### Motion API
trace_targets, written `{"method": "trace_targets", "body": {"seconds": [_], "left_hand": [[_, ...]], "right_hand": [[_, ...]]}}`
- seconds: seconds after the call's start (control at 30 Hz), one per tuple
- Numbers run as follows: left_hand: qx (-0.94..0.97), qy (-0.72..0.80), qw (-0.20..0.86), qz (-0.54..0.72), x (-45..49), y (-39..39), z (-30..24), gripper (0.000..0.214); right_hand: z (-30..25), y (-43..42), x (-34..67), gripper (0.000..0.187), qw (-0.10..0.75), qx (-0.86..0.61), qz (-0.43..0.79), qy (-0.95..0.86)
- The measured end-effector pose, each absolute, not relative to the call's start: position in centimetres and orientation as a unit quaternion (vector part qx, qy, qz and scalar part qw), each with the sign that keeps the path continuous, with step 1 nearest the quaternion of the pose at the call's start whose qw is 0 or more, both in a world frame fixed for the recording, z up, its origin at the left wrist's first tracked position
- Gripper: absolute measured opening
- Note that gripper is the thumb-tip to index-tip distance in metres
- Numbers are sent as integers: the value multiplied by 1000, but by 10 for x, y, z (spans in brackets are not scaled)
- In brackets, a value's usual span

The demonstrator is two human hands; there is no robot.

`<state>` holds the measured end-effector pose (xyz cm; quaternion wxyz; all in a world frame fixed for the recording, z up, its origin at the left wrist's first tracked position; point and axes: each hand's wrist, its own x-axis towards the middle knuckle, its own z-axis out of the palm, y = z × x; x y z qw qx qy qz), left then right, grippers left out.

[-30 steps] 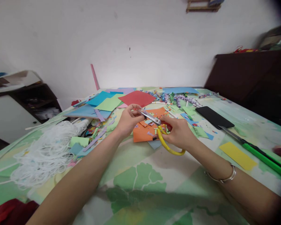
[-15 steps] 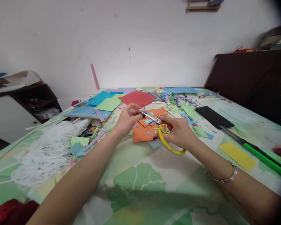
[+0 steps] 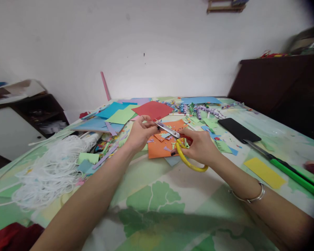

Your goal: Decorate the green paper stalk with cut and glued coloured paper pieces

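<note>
My right hand (image 3: 200, 147) grips yellow-handled scissors (image 3: 181, 148) whose silver blades point left towards my left hand (image 3: 140, 134). My left hand is closed in a pinch at the blade tips, holding a small piece I cannot make out. Both hands hover just above an orange paper sheet (image 3: 159, 147) strewn with small coloured scraps. A silver bangle (image 3: 251, 197) sits on my right wrist.
Coloured sheets lie behind: red (image 3: 153, 109), blue (image 3: 96, 123), light green (image 3: 121, 116). White cord (image 3: 54, 167) is piled at left. A black phone (image 3: 238, 130), a green-handled knife (image 3: 288, 169) and a yellow strip (image 3: 264, 172) lie at right. Curled paper strips (image 3: 199, 109) sit farther back.
My left hand has drawn slightly left and nearer, its fingers curling tighter at the blade tips. The scissors stay almost in place.
</note>
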<state>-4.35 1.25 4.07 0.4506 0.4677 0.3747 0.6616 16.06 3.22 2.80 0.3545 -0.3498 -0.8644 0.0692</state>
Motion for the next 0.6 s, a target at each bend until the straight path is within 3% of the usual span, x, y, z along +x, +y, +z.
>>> {"method": "trace_targets", "body": {"seconds": [0.6], "left_hand": [[472,354,433,682,-42,13,42,38]], "right_hand": [[29,32,161,36,342,-351,67,-869]]}}
